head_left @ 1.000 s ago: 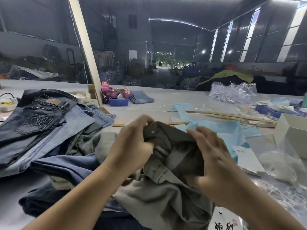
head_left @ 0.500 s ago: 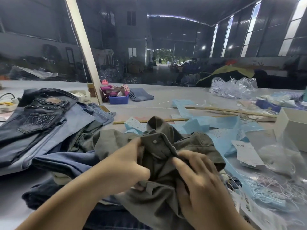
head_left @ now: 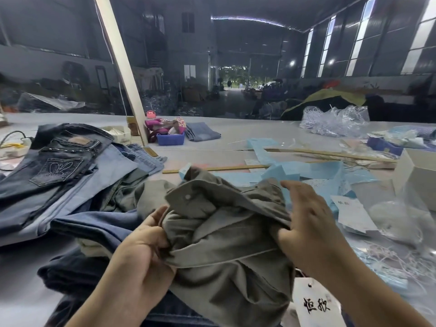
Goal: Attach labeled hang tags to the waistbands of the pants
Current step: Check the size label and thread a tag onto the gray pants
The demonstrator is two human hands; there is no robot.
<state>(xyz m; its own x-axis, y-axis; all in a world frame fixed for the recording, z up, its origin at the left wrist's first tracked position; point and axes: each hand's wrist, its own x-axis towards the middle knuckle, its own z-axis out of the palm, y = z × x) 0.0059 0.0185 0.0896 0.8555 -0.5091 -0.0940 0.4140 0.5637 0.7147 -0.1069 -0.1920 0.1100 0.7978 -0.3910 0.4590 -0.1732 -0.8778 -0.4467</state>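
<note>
**Grey pants bunched between both hands**

I see the long grey table [head_left: 236,138] spread with a stack of jeans [head_left: 66,171] at left and blue paper strips [head_left: 313,171] at right. The grey pants [head_left: 226,232] lie crumpled at the near edge, waistband button facing up. My left hand [head_left: 144,251] pinches a fold of their cloth. My right hand [head_left: 309,223] grips the other side, fingers loosely spread. A white hang tag [head_left: 316,303] with black characters lies just beside the pants, below my right wrist.

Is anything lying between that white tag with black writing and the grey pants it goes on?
Nothing visible does. The white tag lies right beside the grey pants, under the right hand's wrist.
</note>
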